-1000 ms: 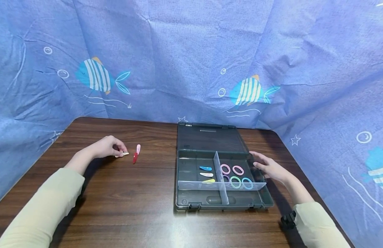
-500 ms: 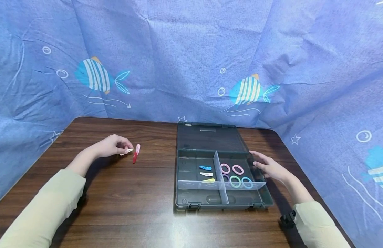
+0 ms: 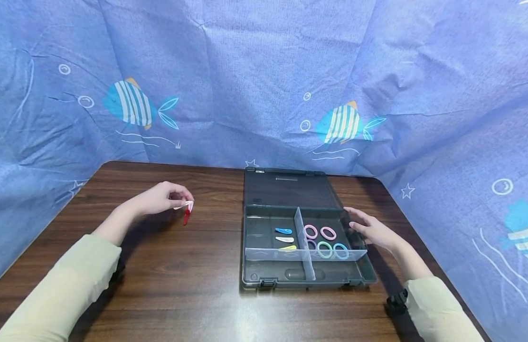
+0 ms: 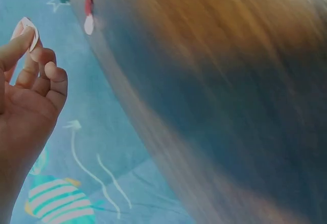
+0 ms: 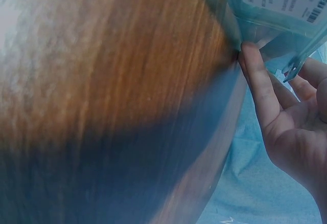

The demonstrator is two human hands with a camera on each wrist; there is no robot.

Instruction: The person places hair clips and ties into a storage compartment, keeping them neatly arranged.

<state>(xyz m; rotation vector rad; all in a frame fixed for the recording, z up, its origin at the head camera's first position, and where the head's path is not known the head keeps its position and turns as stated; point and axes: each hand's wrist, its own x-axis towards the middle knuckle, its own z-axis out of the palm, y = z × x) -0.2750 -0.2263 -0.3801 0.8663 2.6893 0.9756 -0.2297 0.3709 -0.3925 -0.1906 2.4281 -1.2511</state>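
My left hand (image 3: 159, 198) pinches a whitish snap hair clip (image 4: 34, 39) between thumb and fingertips, just above the left part of the table. Right beside its fingertips in the head view are a pink hair clip (image 3: 191, 205) and a red hair clip (image 3: 186, 218), end to end. My right hand (image 3: 376, 233) holds the right side wall of a dark see-through organizer box (image 3: 308, 286), thumb by the rim. Inside the box's back left compartment lie a blue clip (image 3: 283, 231), a white clip (image 3: 284, 240) and a yellow clip (image 3: 287, 248).
Several hair ties, among them a green one (image 3: 325, 250), lie in the back right compartment. Clear dividers (image 3: 304, 237) split the box. Its lid (image 3: 291, 190) lies folded back toward the curtain (image 3: 247, 85). All stands on a brown wooden table (image 3: 183, 285).
With the whitish clip pinched, my left hand has moved right and slightly up, to the pink and red clips. The right hand stays at the box.
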